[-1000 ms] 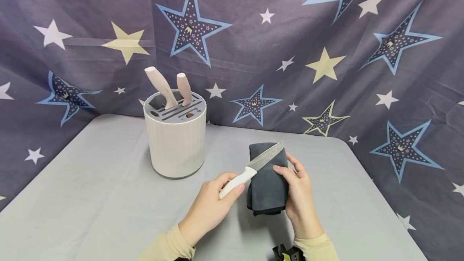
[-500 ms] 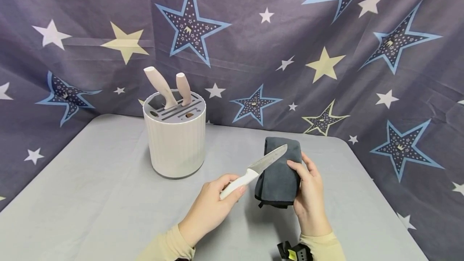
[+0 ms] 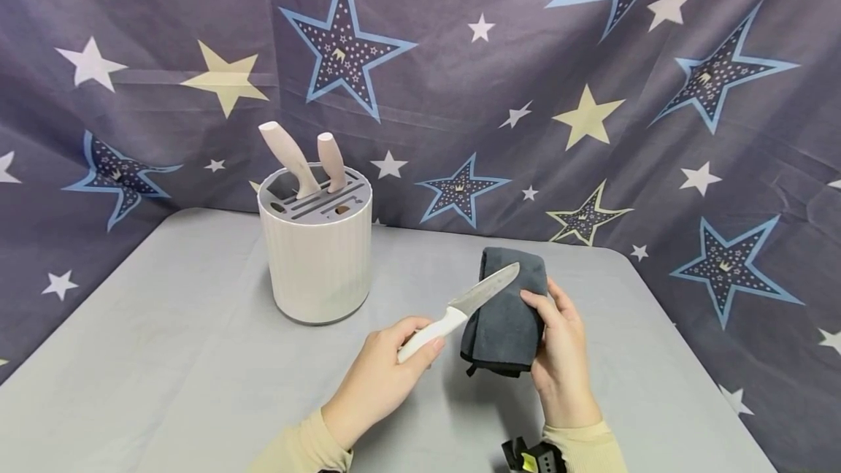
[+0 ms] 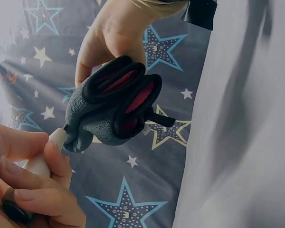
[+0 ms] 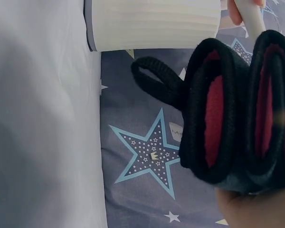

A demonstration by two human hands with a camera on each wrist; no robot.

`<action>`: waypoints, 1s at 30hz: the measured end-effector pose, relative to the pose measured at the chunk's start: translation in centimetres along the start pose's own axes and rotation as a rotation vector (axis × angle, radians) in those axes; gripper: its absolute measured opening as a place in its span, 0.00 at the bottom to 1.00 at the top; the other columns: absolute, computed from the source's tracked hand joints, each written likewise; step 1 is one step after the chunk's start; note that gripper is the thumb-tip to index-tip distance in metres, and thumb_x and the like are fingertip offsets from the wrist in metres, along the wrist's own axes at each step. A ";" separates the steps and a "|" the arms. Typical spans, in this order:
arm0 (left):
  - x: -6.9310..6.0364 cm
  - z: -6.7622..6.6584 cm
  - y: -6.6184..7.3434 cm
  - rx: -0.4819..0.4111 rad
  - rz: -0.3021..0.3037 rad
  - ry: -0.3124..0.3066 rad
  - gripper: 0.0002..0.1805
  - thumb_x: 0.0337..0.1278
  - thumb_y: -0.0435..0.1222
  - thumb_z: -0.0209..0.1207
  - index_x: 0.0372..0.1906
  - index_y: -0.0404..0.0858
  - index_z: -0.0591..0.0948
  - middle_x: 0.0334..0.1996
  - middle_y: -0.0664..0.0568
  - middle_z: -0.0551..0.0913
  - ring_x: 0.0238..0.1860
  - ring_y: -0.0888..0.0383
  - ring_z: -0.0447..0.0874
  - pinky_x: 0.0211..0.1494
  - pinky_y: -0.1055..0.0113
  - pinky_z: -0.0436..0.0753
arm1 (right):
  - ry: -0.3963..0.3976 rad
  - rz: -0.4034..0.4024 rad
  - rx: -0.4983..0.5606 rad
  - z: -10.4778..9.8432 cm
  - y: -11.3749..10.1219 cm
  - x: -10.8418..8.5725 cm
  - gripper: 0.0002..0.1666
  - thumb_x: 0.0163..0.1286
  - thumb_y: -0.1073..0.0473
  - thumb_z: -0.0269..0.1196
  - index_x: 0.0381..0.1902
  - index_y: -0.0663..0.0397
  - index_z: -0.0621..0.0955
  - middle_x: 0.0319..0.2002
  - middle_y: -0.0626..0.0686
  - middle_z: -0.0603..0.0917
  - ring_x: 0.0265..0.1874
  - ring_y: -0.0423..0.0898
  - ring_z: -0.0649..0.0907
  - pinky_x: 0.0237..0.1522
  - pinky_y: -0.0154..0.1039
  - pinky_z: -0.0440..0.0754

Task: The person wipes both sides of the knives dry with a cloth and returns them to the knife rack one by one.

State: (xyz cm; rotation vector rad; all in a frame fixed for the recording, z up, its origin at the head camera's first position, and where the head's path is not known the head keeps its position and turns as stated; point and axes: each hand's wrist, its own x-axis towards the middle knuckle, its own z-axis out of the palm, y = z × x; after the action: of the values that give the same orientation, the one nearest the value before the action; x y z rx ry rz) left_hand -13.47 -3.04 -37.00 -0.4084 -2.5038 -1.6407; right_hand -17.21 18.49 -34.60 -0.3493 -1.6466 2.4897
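Observation:
My left hand [image 3: 384,371] grips the white handle of a kitchen knife [image 3: 436,331]. Its blade points up and to the right, across the upper face of a folded dark grey cloth [image 3: 509,320]. Whether the blade touches the cloth I cannot tell. My right hand [image 3: 561,356] holds this cloth from its right side, thumb on top, above the table. In the left wrist view the folded cloth [image 4: 104,109] shows black-bound edges, red inner layers and a small loop. The right wrist view shows the cloth [image 5: 228,114] close up, with the loop sticking out.
A white ribbed knife block [image 3: 318,261] stands at the back left of the grey-covered table [image 3: 197,371]. Two pale pink-handled knives [image 3: 289,155] stick up from its slotted top. A star-patterned curtain [image 3: 420,93] hangs behind the table.
Over the first half second my right hand moved the cloth to the right and slightly up, tilting it, so the blade now crosses less of it. Since then almost nothing has moved.

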 end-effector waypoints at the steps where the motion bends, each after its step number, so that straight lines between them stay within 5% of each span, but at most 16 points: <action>1: 0.0 0.0 0.0 -0.006 0.000 -0.001 0.10 0.63 0.42 0.63 0.46 0.45 0.84 0.22 0.61 0.78 0.21 0.67 0.71 0.27 0.72 0.72 | -0.005 -0.003 -0.009 0.1 0.1 0.0 0.29 0.72 0.64 0.59 0.68 0.50 0.66 0.52 0.47 0.80 0.44 0.40 0.84 0.44 0.35 0.82; 13: 0.0 -0.1 0.3 -0.043 0.015 0.012 0.11 0.63 0.44 0.63 0.46 0.44 0.84 0.22 0.59 0.78 0.22 0.67 0.70 0.28 0.71 0.71 | -0.075 0.012 -0.082 0.6 0.7 -0.5 0.29 0.67 0.67 0.59 0.65 0.48 0.69 0.37 0.44 0.85 0.32 0.41 0.86 0.36 0.37 0.84; 30: 0.1 0.0 -0.1 0.006 -0.011 0.020 0.12 0.63 0.42 0.62 0.51 0.54 0.78 0.21 0.62 0.82 0.21 0.68 0.74 0.27 0.70 0.71 | -0.147 0.015 -0.180 1.0 1.2 -0.8 0.34 0.64 0.68 0.61 0.68 0.50 0.68 0.32 0.42 0.86 0.29 0.42 0.86 0.33 0.38 0.83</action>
State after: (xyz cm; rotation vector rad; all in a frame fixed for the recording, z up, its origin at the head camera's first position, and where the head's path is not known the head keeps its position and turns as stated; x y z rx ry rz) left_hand -13.59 -3.04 -37.02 -0.3764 -2.4998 -1.6326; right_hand -16.64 16.97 -35.20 -0.2022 -1.9380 2.4363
